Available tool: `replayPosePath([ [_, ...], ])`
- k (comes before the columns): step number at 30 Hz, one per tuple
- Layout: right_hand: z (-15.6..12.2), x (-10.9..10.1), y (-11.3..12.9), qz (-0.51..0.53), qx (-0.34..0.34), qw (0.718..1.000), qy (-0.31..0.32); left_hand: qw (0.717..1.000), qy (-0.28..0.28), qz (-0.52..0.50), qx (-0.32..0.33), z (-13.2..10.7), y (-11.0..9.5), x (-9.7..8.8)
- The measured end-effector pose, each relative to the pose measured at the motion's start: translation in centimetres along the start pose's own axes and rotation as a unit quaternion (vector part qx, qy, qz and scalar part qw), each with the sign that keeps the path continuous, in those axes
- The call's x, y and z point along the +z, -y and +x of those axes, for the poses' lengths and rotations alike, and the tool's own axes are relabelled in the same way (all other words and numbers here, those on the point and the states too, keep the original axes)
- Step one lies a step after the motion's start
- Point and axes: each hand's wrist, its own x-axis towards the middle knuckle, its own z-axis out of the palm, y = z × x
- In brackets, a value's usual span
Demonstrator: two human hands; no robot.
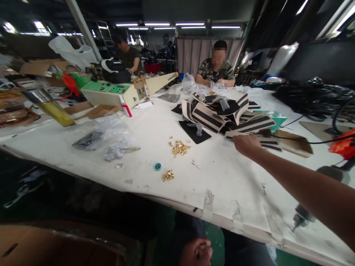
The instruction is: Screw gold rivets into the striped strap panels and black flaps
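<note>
My right hand (pixel 247 145) reaches across the table to a heap of pale panels with black stripes. Its fingers are closed at the near edge of one striped panel (pixel 249 125). Low in the view, below the table edge and over my lap, my left hand (pixel 197 252) is curled shut; whatever may be inside it is hidden. Small gold-coloured metal pieces (pixel 180 148) lie in a loose pile mid-table. A smaller gold pile (pixel 168 175) sits nearer me, beside a small blue cap (pixel 158 166). Left of the heap lies a black panel (pixel 194 132).
A cream machine (pixel 111 92) with a green control panel stands at back left, near a glass bottle (pixel 52 107) and clear plastic bags (pixel 111 133). At right are an open cardboard box (pixel 294 142), a black cable and a power tool (pixel 303 216). Two people sit beyond.
</note>
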Motion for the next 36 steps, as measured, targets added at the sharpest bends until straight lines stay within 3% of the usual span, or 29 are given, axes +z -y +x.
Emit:
replayPosePath([
  [4, -2.4, -5.4, 1.6, 0.035, -0.028, 0.997, -0.056, 1.0, -0.007, -0.019, -0.024, -1.6, -1.8, -0.1],
  [6, -5.4, -7.7, 3.2, 0.142, -0.078, 0.986, -0.043, 0.997, -0.009, -0.074, -0.004, -2.8, -3.9, -0.4],
  [7, -7.4, -8.3, 4.4, 0.241, -0.105, 0.965, -0.002, 0.993, -0.01, -0.115, 0.022, -3.4, -5.2, -0.7],
  [8, -9.7, -8.5, 5.6, 0.348, -0.128, 0.926, 0.065, 0.986, -0.012, -0.161, 0.053, -4.1, -6.6, -1.0],
  [11, -16.2, -6.5, 9.8, 0.563, -0.15, 0.766, 0.272, 0.951, -0.009, -0.28, 0.128, -6.3, -10.7, -2.2],
  [12, -17.8, -5.3, 11.1, 0.585, -0.162, 0.733, 0.306, 0.943, -0.014, -0.305, 0.13, -6.9, -11.7, -2.5],
  [14, -19.7, -2.7, 13.3, 0.598, -0.193, 0.7, 0.341, 0.936, -0.049, -0.331, 0.105, -7.8, -12.8, -3.2],
  [16, -19.7, -0.6, 14.9, 0.592, -0.212, 0.708, 0.322, 0.934, -0.109, -0.331, 0.074, -8.3, -12.7, -3.7],
  [20, -15.9, 1.7, 17.4, 0.519, -0.198, 0.819, 0.142, 0.926, -0.191, -0.322, 0.044, -8.4, -9.9, -4.2],
  [23, -13.1, 2.7, 19.0, 0.455, -0.215, 0.862, 0.067, 0.922, -0.212, -0.322, 0.025, -8.2, -7.8, -4.3],
  [28, -11.3, 3.3, 20.6, 0.41, -0.275, 0.868, 0.05, 0.922, -0.206, -0.329, 0.008, -7.7, -6.8, -4.1],
  [32, -11.0, 3.1, 20.5, 0.397, -0.305, 0.864, 0.05, 0.922, -0.202, -0.331, 0.014, -7.7, -7.6, -4.2],
  [36, -10.9, 3.4, 20.4, 0.414, -0.288, 0.862, 0.043, 0.927, -0.196, -0.319, 0.031, -8.4, -8.8, -4.3],
])
